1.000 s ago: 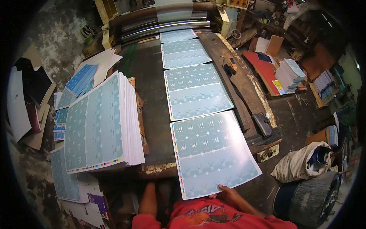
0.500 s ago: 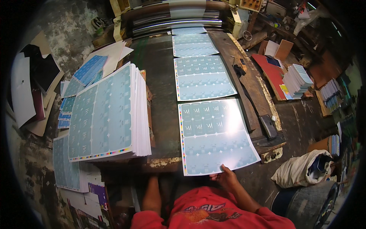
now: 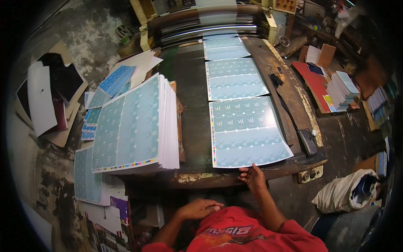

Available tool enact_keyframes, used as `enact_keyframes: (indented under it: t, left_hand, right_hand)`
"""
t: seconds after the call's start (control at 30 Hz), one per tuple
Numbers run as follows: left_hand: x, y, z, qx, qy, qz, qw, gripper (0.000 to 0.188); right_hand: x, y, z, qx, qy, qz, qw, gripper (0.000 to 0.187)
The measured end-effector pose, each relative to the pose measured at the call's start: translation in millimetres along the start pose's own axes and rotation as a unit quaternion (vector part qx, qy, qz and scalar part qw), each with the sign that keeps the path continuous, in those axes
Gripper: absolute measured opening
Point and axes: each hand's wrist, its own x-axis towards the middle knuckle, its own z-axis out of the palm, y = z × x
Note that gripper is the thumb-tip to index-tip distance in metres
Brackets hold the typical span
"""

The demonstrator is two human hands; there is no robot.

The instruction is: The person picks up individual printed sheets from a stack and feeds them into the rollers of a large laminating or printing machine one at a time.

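Brown and scuffed, the table (image 3: 194,109) stands near a stained wall (image 3: 90,31), my right hand (image 3: 253,178) half-curled at a sheet's (image 3: 251,140) edge, grip unclear to me, my left hand (image 3: 200,208) loosely open.

On my right, a whitish sack (image 3: 341,193) sits near a drum (image 3: 354,227); a paper stack (image 3: 342,92) stands at a red board's (image 3: 308,84) edge. On my left, a white sheet (image 3: 40,96) overlaps a black sheet (image 3: 71,82).
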Motion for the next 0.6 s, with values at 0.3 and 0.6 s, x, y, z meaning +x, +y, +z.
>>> enact_keyframes:
  t: [0.3,0.6]
  left_hand:
    - [-100,91,-126,0.415,0.52,-0.002,0.746,0.105]
    - [-90,79,-102,0.35,0.562,0.071,0.746,0.059]
  right_hand:
    - [-29,14,24,-0.07,-0.009,-0.091,0.993,0.065]
    - [-75,16,-87,-0.816,-0.108,-0.19,0.535,0.048]
